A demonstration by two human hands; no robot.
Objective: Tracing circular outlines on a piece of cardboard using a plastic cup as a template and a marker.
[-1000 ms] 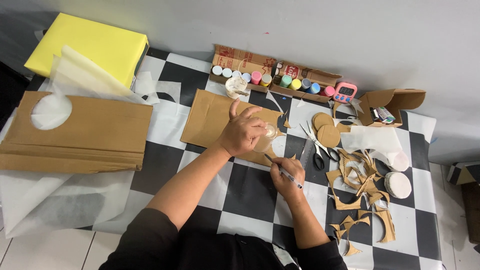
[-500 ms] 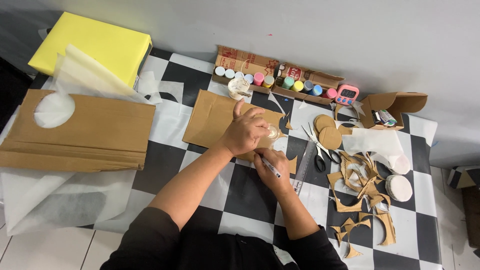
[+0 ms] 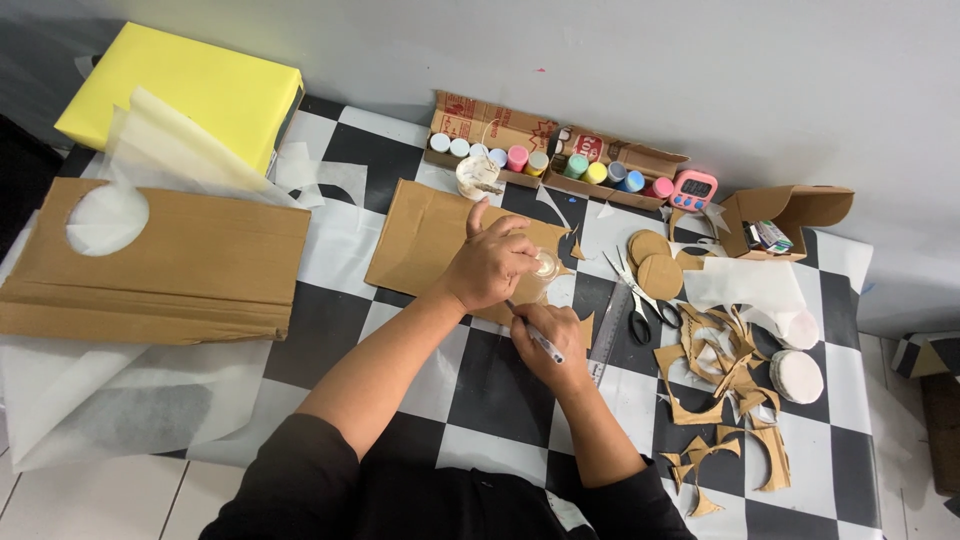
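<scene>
My left hand [image 3: 492, 262] presses a small clear round lid [image 3: 545, 265] down onto a brown cardboard sheet [image 3: 425, 235] in the middle of the checkered table. My right hand [image 3: 549, 345] holds a pen [image 3: 535, 335] with its tip against the near edge of the round lid. The lid is mostly hidden under my left fingers.
A pair of scissors [image 3: 635, 300] and a ruler [image 3: 608, 335] lie right of my hands. Cut cardboard circles [image 3: 655, 265], scraps [image 3: 725, 360], white round pads [image 3: 797, 375], a paint-bottle box [image 3: 560, 160], a pink timer [image 3: 692, 188] and a large folded cardboard [image 3: 170, 260] surround them.
My right hand with the pen has slid left along the lid's near edge. My left hand stays pressed on the lid.
</scene>
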